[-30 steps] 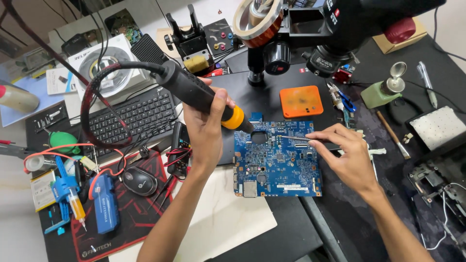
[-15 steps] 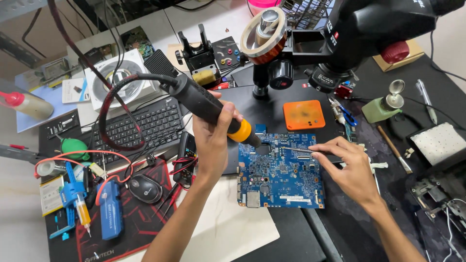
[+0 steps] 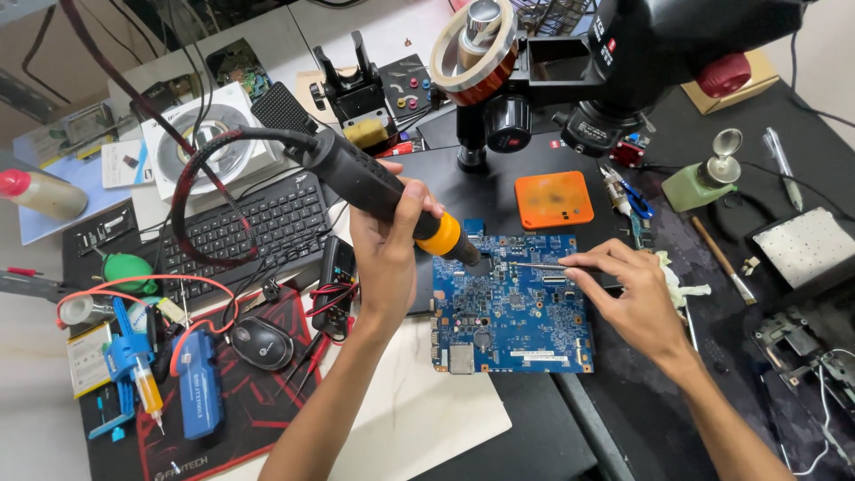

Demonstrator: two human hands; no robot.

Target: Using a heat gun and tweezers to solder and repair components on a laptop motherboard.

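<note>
left hand (image 3: 387,245) gripping hot-air wand (image 3: 374,189); right hand (image 3: 628,298) holding tweezers (image 3: 539,264) over blue circuit board (image 3: 512,307)

We see the circuit board (image 3: 512,303) in the middle of the table (image 3: 534,436). The keyboard (image 3: 245,227) lies left of it, the microscope (image 3: 623,62) behind it, the mouse (image 3: 263,343) toward the front left corner.

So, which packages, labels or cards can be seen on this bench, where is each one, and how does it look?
White box: behind the keyboard, square, with a round grey picture on top.
Yellow card: far left edge, flat, rectangular.
White card: left of the white box, small, with print.
Red label: on the black microscope, tiny.
No screens in view.
</note>
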